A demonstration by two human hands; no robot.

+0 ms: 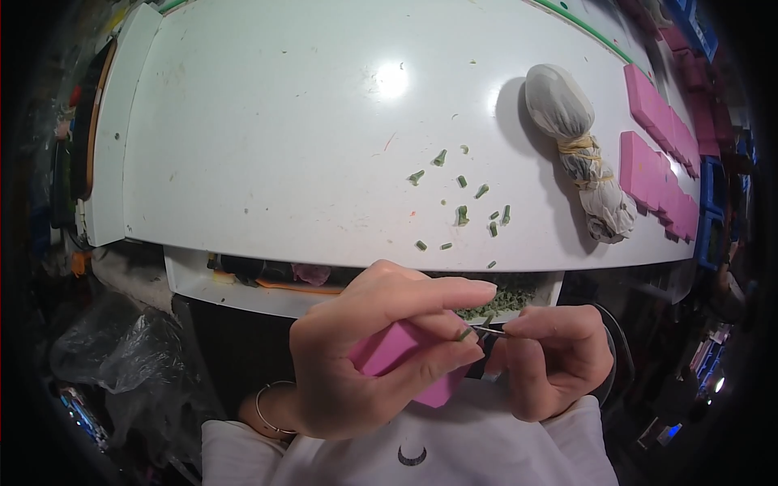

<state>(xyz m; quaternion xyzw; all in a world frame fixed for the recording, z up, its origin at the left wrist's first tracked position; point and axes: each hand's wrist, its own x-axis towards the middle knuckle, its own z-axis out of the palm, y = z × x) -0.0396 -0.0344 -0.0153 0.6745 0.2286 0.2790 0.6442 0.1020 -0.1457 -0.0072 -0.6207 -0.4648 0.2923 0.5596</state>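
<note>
Block (387, 348): pink, at 6 o'clock, in left hand (340, 356). Probably light, firm but rubbery, little slip; best held across broad faces.
Green bit (463, 334): small, at left thumb tip; likely fragile, light pinch advised.
Left hand: curled round block, thumb on near side, index arched over, fingertips toward 3 o'clock.
Right hand (559, 356): at 4 o'clock, thumb and index pinching thin pin (492, 330); pin points toward 9 o'clock, contact with green bit unclear.
Hands: apart, just beside each other.
Table (284, 138): white, at 12 o'clock.
</note>
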